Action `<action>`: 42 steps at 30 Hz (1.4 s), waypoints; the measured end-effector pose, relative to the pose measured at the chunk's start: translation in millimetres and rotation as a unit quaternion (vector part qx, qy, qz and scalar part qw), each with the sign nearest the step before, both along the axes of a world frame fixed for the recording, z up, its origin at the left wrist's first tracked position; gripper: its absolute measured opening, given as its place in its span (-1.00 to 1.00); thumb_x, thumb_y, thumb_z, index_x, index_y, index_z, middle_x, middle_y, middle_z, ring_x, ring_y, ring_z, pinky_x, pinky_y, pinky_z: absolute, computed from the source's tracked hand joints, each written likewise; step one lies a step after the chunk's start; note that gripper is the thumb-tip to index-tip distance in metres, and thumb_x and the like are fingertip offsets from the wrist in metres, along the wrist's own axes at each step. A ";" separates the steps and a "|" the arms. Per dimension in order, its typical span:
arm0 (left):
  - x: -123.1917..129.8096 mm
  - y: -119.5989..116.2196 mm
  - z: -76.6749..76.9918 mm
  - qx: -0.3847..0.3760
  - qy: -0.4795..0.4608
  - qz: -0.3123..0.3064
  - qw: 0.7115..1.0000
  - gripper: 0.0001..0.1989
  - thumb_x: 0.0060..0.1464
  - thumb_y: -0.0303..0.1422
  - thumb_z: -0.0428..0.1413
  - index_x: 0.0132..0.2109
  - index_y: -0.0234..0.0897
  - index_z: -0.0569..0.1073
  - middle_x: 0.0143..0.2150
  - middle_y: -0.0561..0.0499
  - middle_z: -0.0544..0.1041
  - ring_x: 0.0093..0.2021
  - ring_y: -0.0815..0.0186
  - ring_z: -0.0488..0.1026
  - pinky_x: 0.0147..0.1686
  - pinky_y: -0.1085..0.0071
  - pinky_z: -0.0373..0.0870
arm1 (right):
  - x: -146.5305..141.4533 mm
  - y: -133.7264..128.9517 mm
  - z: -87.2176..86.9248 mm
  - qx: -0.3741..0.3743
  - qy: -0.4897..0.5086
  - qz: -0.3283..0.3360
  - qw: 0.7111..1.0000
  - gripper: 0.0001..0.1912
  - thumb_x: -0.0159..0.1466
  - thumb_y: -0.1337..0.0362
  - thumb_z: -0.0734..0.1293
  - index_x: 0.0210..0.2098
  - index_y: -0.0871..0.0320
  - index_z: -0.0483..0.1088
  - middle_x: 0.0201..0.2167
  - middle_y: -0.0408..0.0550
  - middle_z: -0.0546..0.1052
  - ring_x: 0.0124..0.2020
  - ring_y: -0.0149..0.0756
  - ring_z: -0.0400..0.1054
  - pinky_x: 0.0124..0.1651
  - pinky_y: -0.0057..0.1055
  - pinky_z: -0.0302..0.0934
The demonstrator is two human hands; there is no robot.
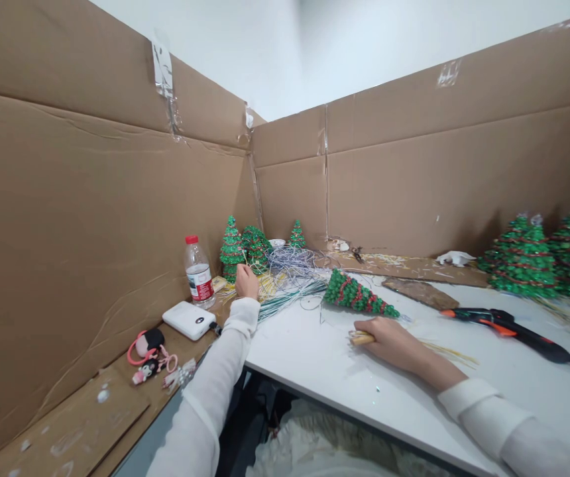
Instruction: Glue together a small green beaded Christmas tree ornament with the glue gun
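**A:** Leftmost, on the cardboard strip?

**B:** Keychain charms on a pink loop, lying close to the near end. Just beyond them, a white power bank, and behind that, a plastic water bottle with a red cap, standing upright.

**A:** The left hand?

**B:** Narrow, fingertips pinched on a thin wire, raised just in front of a cluster of small beaded Christmas trees standing at the far side.

**A:** Further right?

**B:** A tangle of loose wires, silver and green, spread across the far part of the white table. Next, a beaded cone tree, red-banded green, lying on its side with the tip pointing right, near the right hand but apart from it.

**A:** That hand's state?

**B:** Closed around a pale yellow rod, one end poking out to the left.

**A:** Far right?

**B:** A black-and-orange hot glue gun lying flat, and behind it, two large beaded trees against the cardboard wall.
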State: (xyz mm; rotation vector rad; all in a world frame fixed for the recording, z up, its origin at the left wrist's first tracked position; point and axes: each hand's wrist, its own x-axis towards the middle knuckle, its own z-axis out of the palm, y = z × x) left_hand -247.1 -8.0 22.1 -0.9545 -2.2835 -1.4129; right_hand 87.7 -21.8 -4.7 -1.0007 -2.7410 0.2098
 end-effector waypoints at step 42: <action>1.0 1.9 -4.2 0.172 0.093 -0.148 0.969 -0.84 0.17 -0.35 -0.15 -0.26 -0.25 0.30 -0.46 0.05 0.39 -0.47 0.38 0.31 -0.41 0.49 0.12 | 4.6 11.3 -14.2 -0.085 0.063 0.037 0.994 -0.50 0.22 0.15 0.11 0.15 0.06 0.16 0.14 0.06 0.24 0.13 -0.07 0.13 0.07 -0.25 0.06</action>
